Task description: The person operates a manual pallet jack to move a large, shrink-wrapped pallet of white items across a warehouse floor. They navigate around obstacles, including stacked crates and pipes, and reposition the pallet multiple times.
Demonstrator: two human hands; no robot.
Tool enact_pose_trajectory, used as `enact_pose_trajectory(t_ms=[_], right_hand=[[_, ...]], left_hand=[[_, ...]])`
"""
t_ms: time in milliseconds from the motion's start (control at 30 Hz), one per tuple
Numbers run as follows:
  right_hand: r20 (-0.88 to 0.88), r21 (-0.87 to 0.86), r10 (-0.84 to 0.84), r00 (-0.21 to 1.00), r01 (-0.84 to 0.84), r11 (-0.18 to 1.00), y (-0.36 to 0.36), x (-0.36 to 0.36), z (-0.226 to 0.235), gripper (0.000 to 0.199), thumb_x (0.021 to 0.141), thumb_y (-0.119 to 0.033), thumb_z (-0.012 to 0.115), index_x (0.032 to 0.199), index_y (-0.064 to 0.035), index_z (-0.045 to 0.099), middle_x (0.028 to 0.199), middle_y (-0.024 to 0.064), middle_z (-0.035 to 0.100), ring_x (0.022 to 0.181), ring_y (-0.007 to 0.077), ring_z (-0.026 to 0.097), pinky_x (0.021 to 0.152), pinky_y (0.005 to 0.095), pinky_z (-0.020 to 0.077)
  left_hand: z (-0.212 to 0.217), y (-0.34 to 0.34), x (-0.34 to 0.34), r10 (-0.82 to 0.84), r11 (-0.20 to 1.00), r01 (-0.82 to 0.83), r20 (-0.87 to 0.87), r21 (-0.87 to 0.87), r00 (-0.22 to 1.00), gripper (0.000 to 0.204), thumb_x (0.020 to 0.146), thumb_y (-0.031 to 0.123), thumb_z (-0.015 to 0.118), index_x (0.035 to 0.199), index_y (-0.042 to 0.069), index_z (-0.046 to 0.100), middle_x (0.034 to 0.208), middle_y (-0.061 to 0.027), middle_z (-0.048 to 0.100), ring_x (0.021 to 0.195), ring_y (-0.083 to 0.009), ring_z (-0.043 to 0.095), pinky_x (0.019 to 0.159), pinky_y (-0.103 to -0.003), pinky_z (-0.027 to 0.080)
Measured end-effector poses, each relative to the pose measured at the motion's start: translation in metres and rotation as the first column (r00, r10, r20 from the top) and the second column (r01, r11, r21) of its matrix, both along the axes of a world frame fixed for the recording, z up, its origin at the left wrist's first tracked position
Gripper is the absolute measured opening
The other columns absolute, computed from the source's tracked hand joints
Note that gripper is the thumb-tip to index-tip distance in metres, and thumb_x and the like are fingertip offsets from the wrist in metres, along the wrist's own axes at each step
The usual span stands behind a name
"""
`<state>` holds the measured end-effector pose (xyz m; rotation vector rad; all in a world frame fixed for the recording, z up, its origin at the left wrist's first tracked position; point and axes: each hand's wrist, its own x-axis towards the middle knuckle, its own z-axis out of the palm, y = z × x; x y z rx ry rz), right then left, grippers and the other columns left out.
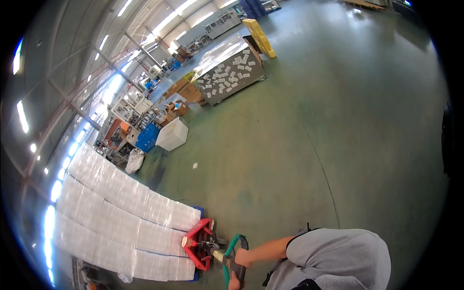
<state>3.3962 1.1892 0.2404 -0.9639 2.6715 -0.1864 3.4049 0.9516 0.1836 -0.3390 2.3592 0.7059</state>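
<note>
My right hand (243, 257) is closed round the green-and-black handle (232, 250) of a red pallet jack (203, 226). Lower in the picture, at the frame's bottom edge, my left hand (234, 282) also grips that handle, only partly in view. The jack's red frame stands against a tall load of white, film-wrapped goods (130, 217), stacked in columns on a blue pallet (199, 210). The jack's forks are hidden under the load. My grey-sleeved right arm (270, 250) reaches in from the lower right.
Beyond the load stand a white bin (172, 134), a blue crate (148, 137) and a white sack (135, 160). Farther off are a large grey box with pale labels (229, 75), cardboard boxes (186, 91) and a yellow pallet (259, 37). Green floor (270, 159) stretches to the right.
</note>
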Motion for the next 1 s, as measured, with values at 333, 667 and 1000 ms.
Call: enact_pose_trajectory(t_ms=[333, 667, 1000], right_hand=[[-0.054, -0.117, 0.121, 0.991, -0.127, 0.985, -0.084, -0.215, 0.154, 0.028, 0.052, -0.032, 0.075, 0.070, -0.0108, 0.072, 0.077, 0.0113, 0.071, 0.074, 0.0297, 0.070, 0.064, 0.0415, 0.0555], [0.157, -0.226, 0.100, 0.983, -0.063, 0.972, -0.005, -0.062, 0.033, 0.042, 0.064, -0.026, 0.072, 0.099, -0.0091, 0.055, 0.089, 0.0064, 0.066, 0.087, 0.0258, 0.067, 0.076, 0.0388, 0.0500], [0.721, 0.090, 0.153, 0.676, -0.310, 0.947, 0.034, -0.021, -0.109, 0.037, 0.070, -0.033, 0.074, 0.092, -0.0029, 0.069, 0.095, 0.0138, 0.071, 0.092, 0.0320, 0.068, 0.076, 0.0450, 0.0543]], left_hand=[[0.225, -0.053, -0.150, 0.179, 0.977, -0.144, -0.230, 0.160, 0.957, 0.065, 0.095, 0.061, 0.043, 0.082, 0.004, 0.070, 0.054, -0.0038, 0.048, 0.043, -0.0174, 0.044, 0.040, -0.033, 0.032], [0.110, 0.023, -0.021, 0.030, 0.954, -0.014, 0.049, -0.299, 0.998, 0.066, 0.090, 0.066, 0.040, 0.093, 0.011, 0.075, 0.090, -0.0177, 0.071, 0.090, -0.0381, 0.067, 0.080, -0.046, 0.050], [-0.079, 0.078, 0.070, -0.106, 0.976, 0.153, 0.276, -0.153, 0.955, 0.079, 0.095, 0.066, 0.020, 0.099, 0.008, 0.074, 0.098, -0.0183, 0.071, 0.096, -0.0390, 0.066, 0.085, -0.048, 0.050]])
